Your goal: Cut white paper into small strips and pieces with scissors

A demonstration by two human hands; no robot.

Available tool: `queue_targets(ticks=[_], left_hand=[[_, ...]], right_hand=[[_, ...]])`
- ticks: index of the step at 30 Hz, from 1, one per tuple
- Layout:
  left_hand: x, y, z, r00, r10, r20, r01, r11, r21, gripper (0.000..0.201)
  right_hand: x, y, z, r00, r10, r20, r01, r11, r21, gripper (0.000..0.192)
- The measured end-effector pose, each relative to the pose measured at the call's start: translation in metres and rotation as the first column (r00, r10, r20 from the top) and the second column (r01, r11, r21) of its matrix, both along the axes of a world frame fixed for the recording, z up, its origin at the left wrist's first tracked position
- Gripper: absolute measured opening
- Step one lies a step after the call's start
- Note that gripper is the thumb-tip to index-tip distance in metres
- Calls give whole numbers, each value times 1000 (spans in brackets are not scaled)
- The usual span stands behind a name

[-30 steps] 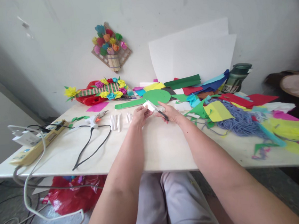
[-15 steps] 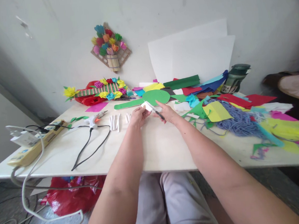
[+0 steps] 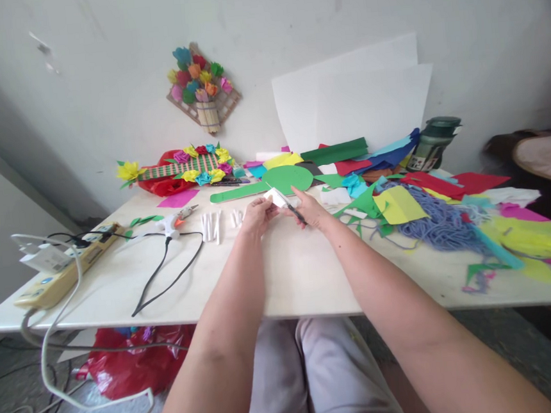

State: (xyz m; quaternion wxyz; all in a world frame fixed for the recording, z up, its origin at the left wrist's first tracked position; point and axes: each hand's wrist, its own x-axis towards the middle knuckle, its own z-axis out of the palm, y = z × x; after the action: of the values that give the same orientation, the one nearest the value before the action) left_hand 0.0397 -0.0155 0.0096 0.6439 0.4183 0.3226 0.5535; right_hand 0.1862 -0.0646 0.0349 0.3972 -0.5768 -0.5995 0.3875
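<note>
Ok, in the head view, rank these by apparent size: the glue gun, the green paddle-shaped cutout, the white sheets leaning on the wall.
1. White sheets, clearly largest.
2. Green paddle-shaped cutout.
3. Glue gun, smallest, though somewhat nearer the camera.

Over the pale desk, the left hand pinches a small white paper piece while the right hand grips dark-handled scissors, whose blades meet the paper's edge. Just beyond the hands lies a green paddle-shaped paper cutout. To the left, several short white paper rolls lie side by side, near a white glue gun with a black cord. A beige power strip sits at the desk's left end. To the right lie a heap of blue-grey yarn and scattered coloured paper scraps. A dark green bottle stands by the wall.
</note>
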Motion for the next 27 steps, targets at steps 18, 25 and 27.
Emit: queue_targets(ticks=[18, 25, 27], left_hand=[[0, 4, -3, 999, -13, 52, 13, 1000, -10, 17], [0, 5, -4, 999, 12, 44, -10, 999, -50, 14], [0, 5, -3, 999, 12, 42, -9, 998, -60, 14]], right_hand=[[3, 8, -6, 999, 49, -23, -47, 994, 98, 94], [2, 11, -7, 999, 37, -15, -36, 995, 91, 93], [1, 10, -7, 999, 43, -25, -40, 996, 80, 94]])
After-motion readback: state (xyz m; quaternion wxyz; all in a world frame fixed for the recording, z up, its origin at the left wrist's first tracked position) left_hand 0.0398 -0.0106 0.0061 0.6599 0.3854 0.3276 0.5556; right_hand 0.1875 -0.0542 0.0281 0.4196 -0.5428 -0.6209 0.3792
